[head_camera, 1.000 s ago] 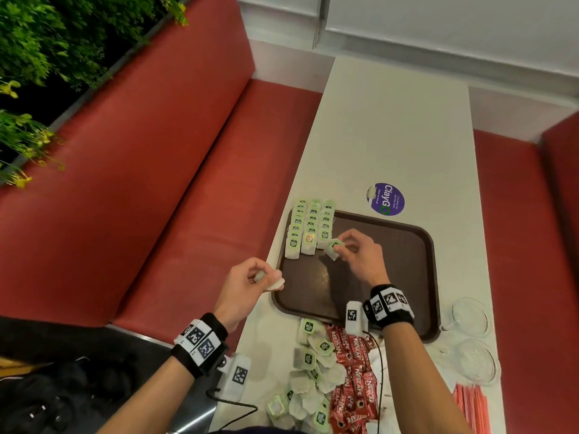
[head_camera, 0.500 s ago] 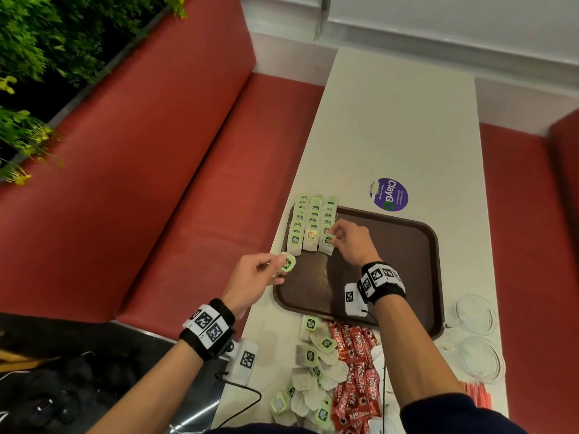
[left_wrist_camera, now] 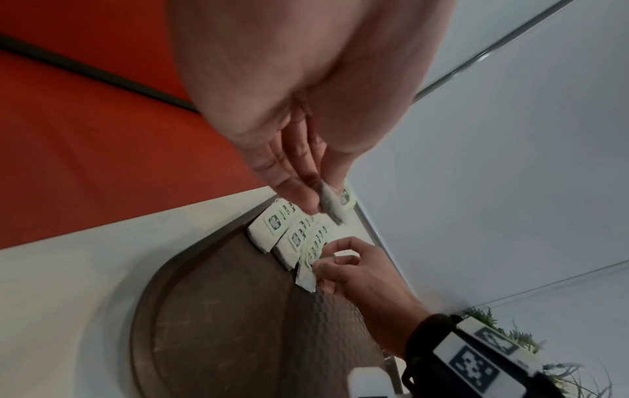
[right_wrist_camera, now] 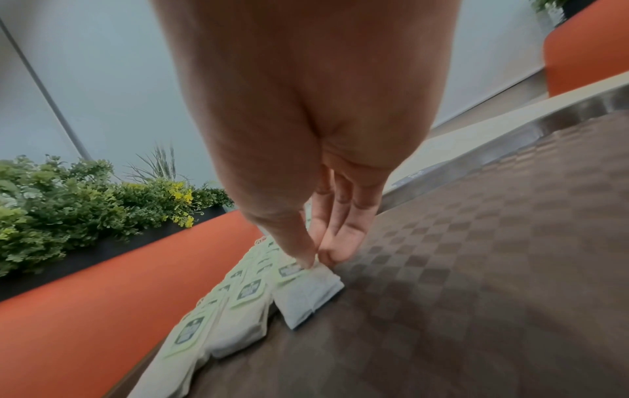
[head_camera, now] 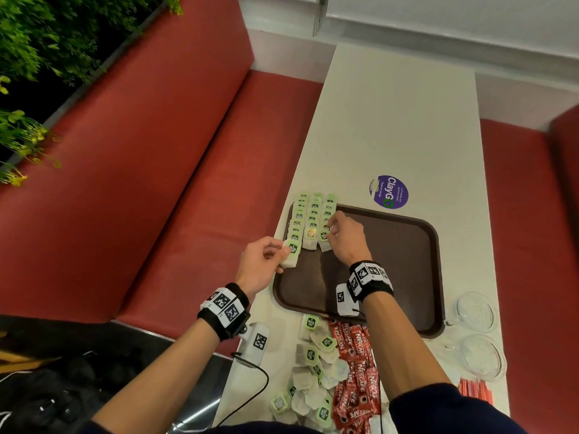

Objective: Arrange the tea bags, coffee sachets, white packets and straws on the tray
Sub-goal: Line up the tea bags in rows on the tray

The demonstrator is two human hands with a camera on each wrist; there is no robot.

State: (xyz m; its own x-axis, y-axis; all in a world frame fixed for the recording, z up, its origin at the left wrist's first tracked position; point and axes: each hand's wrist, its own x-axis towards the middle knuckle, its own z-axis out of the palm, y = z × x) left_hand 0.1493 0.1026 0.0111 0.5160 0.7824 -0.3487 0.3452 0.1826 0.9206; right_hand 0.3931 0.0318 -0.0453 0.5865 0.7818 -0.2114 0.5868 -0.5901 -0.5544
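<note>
A brown tray (head_camera: 391,277) lies on the white table, with three rows of green-tagged tea bags (head_camera: 313,214) at its far-left corner. My left hand (head_camera: 285,250) pinches a tea bag (head_camera: 291,256) at the near end of the left row; in the left wrist view the hand (left_wrist_camera: 320,206) holds this bag (left_wrist_camera: 335,208) above the rows. My right hand (head_camera: 329,230) pinches the nearest bag (head_camera: 324,244) of the right row. The right wrist view shows this hand (right_wrist_camera: 314,262) with thumb and fingers on that bag (right_wrist_camera: 306,293), which lies on the tray (right_wrist_camera: 476,269).
Loose tea bags (head_camera: 313,371) and red coffee sachets (head_camera: 357,371) are heaped on the table in front of the tray. Red straws (head_camera: 476,391) lie at the near right, beside two glass cups (head_camera: 476,311). A purple sticker (head_camera: 390,192) is behind the tray. A red bench (head_camera: 156,183) runs along the left.
My left hand has carried its tea bag from the table's left edge to the near end of the left row. My right hand has set its bag down at the right row's near end.
</note>
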